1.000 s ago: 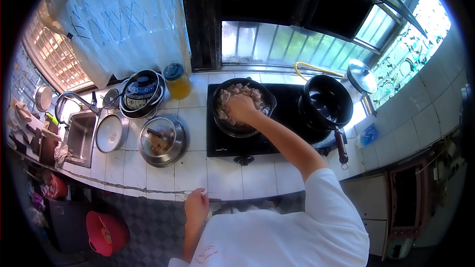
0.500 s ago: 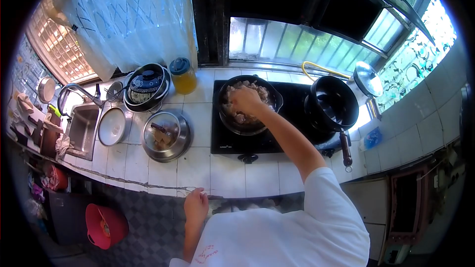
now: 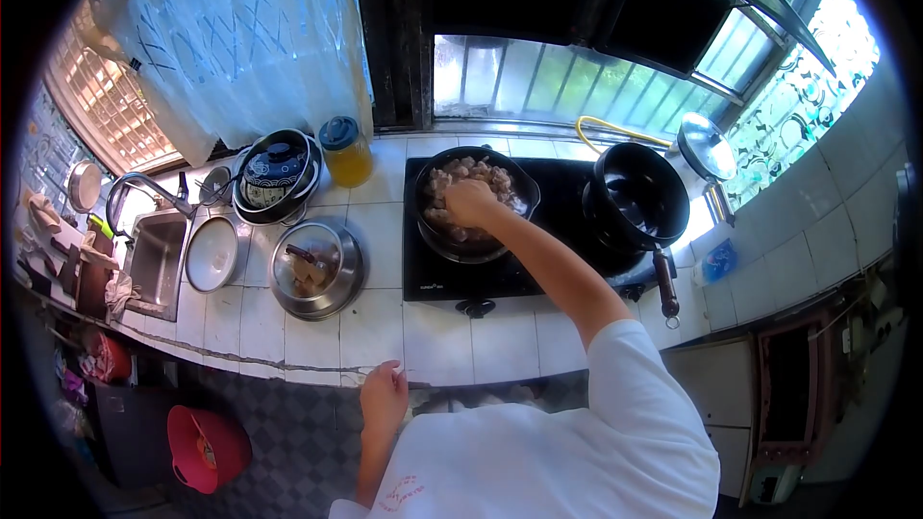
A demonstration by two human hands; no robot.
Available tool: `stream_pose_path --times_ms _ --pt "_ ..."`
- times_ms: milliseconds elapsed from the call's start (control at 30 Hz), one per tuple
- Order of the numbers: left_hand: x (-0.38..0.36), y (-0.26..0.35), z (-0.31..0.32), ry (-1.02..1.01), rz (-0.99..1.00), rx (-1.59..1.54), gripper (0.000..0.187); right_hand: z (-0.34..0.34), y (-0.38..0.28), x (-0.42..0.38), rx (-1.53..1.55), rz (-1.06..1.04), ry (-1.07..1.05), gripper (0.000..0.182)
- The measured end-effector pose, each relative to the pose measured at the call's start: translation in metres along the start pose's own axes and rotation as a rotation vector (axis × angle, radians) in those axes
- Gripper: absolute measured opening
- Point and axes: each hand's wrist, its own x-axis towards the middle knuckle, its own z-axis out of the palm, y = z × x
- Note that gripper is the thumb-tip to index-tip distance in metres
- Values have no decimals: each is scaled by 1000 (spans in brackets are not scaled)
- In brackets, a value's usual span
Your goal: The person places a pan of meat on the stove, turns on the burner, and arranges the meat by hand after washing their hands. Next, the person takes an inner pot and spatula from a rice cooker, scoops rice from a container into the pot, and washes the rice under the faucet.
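My right hand (image 3: 471, 204) is down in a black pan (image 3: 468, 252) on the left side of the black cooktop (image 3: 429, 281). Pieces of pale brown food (image 3: 486, 173), which look like meat, lie around it. Its fingers are hidden among the pieces, so their grip cannot be made out. My left hand (image 3: 385, 394) is by the counter's front edge with its fingers curled together; anything inside them is too small to name. Left of the cooktop stands a steel pan with a glass lid (image 3: 316, 269), food showing through it.
On the cooktop's right sits an empty black pot (image 3: 640, 196). A jar of yellow liquid (image 3: 347, 159), stacked bowls (image 3: 276, 173), a white plate (image 3: 212, 254) and a sink (image 3: 157, 255) are to the left. A red bucket (image 3: 213, 452) stands on the floor.
The view has shifted slightly. My right hand has moved slightly lower within the pan, and more food shows behind it. My left hand has hardly moved.
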Motion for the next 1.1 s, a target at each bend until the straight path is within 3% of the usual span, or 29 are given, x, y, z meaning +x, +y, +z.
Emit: stream_pose_path --times_ms 133,200,300,500,600,733,800,933,1000,1100 --pt "-4 -3 0 -9 -9 9 18 2 2 2 -16 1 18 15" --pt "-3 -4 -2 -15 -12 11 19 -8 -5 4 -90 42 -136 21" --pt "-3 -7 1 -19 -23 8 19 -17 -13 2 -5 10 2 18" --pt "-1 -2 -2 -22 -42 -1 19 17 -12 18 -38 86 65 19" --pt "-3 -5 -3 -16 -50 -10 19 3 -10 14 -32 81 -31 18" --pt "-7 -8 -4 -12 -56 -6 19 -17 16 21 -57 149 72 18" --pt "-8 -11 -3 -8 -50 -2 19 -27 35 23 10 293 36 17" --pt "-7 -12 -4 -4 -46 -6 19 -31 65 13 -15 304 111 14" --pt "-7 -10 -6 3 -55 -11 19 -32 82 10 -19 501 155 13" --pt "-7 -10 -7 10 -47 -18 18 -25 112 4 -39 494 148 11"
